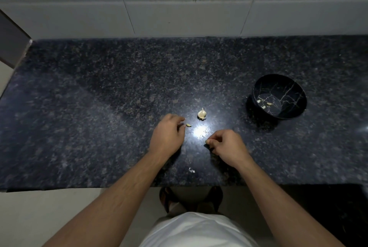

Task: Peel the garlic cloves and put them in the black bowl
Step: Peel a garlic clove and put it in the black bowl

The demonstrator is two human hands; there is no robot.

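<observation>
A partly stripped garlic bulb (202, 114) stands on the dark granite counter (99, 107) near the middle. A loose clove (188, 125) lies just right of my left hand (167, 133), whose curled fingers hover by it without clearly touching it. My right hand (225, 144) pinches a small clove (207, 141) at its fingertips, low over the counter. The black bowl (278, 96) with gold veining sits to the right and holds three peeled cloves (263, 104).
A scrap of white garlic skin (192, 170) lies near the counter's front edge. A tiled wall (179, 4) rises behind the counter. A bright light glare (200, 131) sits between my hands. My feet show below the counter edge.
</observation>
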